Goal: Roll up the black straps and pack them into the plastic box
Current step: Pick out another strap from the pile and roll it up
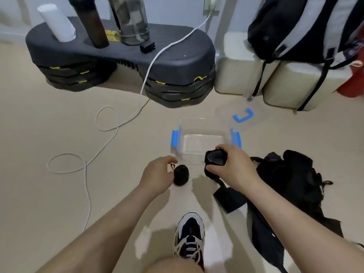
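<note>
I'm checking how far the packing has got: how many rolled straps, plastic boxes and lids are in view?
Rolled straps: 2, the larger roll in the right hand and the smaller roll in the left hand
Plastic box: 1
Lid: 1
Total: 4

both forearms were bare to the frame's edge, like the left hand (157, 174) and right hand (230, 166). one foot wore a chunky sneaker (190, 237), white with dark navy panels and white laces.
</note>
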A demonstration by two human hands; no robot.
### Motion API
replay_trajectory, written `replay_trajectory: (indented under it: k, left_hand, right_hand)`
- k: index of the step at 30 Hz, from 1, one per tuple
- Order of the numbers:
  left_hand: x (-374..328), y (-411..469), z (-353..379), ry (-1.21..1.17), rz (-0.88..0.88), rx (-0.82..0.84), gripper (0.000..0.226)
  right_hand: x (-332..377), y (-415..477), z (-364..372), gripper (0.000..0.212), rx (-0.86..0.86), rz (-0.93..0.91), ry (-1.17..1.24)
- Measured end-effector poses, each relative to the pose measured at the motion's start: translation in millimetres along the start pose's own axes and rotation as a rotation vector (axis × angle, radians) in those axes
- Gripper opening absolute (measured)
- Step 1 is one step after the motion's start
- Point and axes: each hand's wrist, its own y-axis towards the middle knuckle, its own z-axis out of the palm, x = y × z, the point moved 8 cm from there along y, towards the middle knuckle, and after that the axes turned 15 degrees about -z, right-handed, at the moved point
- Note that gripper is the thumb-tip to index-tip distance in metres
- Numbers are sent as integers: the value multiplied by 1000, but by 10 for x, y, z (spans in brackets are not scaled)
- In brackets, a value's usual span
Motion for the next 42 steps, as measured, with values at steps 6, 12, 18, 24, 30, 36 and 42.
replay_trajectory:
  k: [6, 12, 18, 24, 30, 36, 42]
  left_hand:
    - [278, 523, 782, 235, 33, 102, 91]
    - [287, 868, 1109, 104, 73, 34, 76]
    - [322, 980, 985, 70, 63, -124, 57]
    - [407, 1134, 930, -7, -128, -29, 69]
    - [254, 888, 790, 140, -175, -106, 86]
    - [-374, 300, 813, 75, 365, -399, 52]
    - [-550, -59, 2118, 523, 579, 339, 55]
  right_hand:
    - [-620, 167, 884, 51, 43, 133, 31]
    - [-880, 353, 1427, 49, 36, 165, 90]
    - [-1012, 364, 1816, 25, 49, 163, 272]
    - [-1008, 318, 1813, 57, 26, 248, 503]
    - [-1094, 180, 1458, 85, 239, 90, 132]
    - [-1761, -312, 932, 98, 401, 295, -389]
    - [-2244, -686, 857, 111, 395, 523, -382]
